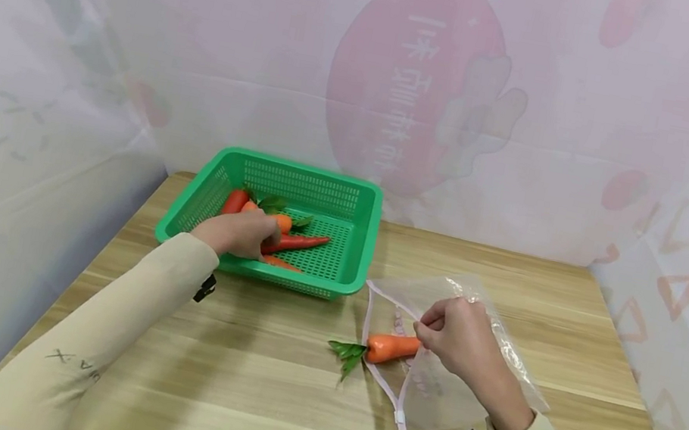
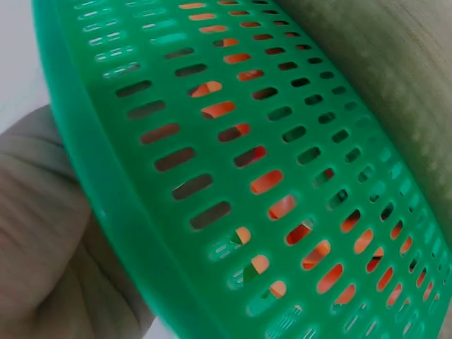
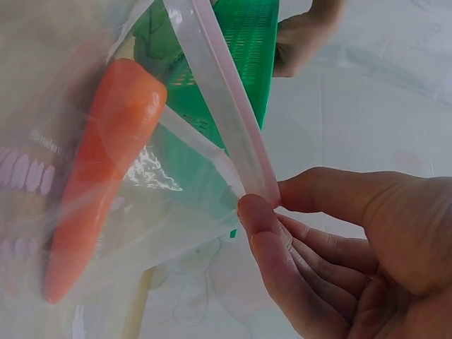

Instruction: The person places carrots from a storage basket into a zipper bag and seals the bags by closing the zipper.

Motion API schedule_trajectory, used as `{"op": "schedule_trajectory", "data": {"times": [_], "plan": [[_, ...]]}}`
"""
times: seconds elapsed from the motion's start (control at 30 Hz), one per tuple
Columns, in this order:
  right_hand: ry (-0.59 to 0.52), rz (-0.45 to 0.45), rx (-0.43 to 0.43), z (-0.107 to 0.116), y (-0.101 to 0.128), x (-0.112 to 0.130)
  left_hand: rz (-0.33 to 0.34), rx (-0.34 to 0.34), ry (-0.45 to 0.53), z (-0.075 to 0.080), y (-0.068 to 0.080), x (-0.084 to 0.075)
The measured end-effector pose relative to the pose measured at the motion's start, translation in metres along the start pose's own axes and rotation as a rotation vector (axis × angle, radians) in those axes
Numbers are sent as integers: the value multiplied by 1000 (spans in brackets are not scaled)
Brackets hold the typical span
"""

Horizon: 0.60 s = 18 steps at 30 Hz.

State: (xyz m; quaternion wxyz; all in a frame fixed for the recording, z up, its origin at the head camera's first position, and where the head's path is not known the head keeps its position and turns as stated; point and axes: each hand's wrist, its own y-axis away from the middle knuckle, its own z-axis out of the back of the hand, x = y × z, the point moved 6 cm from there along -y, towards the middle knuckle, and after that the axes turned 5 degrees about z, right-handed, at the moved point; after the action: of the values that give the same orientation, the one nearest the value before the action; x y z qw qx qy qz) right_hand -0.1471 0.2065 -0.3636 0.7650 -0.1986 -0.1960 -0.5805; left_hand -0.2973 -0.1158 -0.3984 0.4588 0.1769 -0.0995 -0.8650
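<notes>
Carrot (image 1: 391, 349) partly inside plastic bag (image 1: 442, 409), red chilli (image 1: 306, 242) in green basket (image 1: 370, 243)

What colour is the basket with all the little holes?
The plastic basket is bright green; the head view shows it best.

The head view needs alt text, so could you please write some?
A person's right hand pinches the edge of a clear zip bag, a leafy-topped carrot partly inside; the left hand reaches into a green basket holding a red chili pepper, on a wood-grain table.
</notes>
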Motion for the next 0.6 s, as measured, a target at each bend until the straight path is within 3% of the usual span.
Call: {"op": "schedule_trajectory", "data": {"times": [0.27,0.6], "plan": [[-5,7,-3,-1,-1,0,34,82,32,-8,-3,5],[-13,3,5,-3,-4,-1,10,138,100,-17,-9,14]]}}
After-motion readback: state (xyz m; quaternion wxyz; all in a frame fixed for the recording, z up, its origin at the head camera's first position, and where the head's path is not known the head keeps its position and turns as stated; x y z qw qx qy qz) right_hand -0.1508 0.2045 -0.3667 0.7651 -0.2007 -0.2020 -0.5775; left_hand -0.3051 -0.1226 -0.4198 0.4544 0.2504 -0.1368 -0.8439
